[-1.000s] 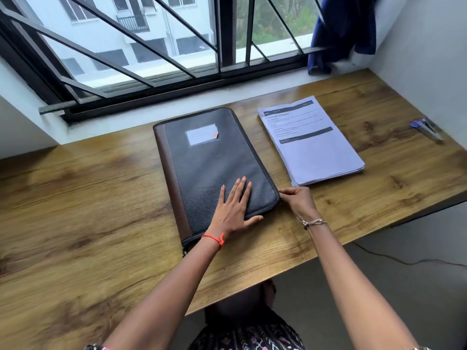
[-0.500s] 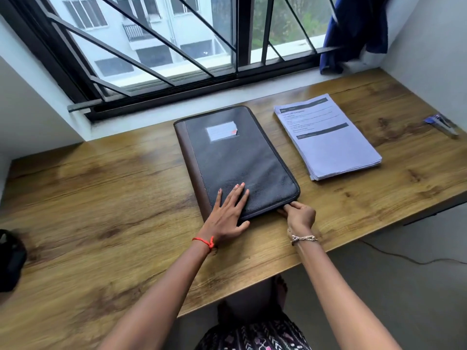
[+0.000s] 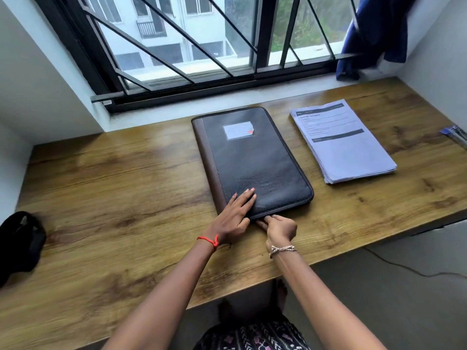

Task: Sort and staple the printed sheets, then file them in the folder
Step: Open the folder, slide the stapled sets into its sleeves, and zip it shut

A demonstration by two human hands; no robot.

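Observation:
A black zip folder (image 3: 255, 160) with a brown spine and a white label lies closed in the middle of the wooden desk. My left hand (image 3: 233, 215) lies flat on its near left corner, fingers straight. My right hand (image 3: 279, 227) has its fingers curled at the folder's near edge, pinching something small there that looks like the zip pull. A stack of printed sheets (image 3: 346, 147) lies to the right of the folder. A blue stapler (image 3: 454, 133) sits at the far right edge of the view.
The desk (image 3: 113, 193) runs under a barred window (image 3: 202, 46). A black object (image 3: 19, 243) lies at the desk's left end. A blue cloth (image 3: 374, 34) hangs at the window's right. A wall closes the right side. A cable (image 3: 404, 267) trails on the floor.
My right hand has slid leftward along the folder's near edge, from the right corner toward the middle. My left hand has shifted slightly left on the cover. The camera view turned left.

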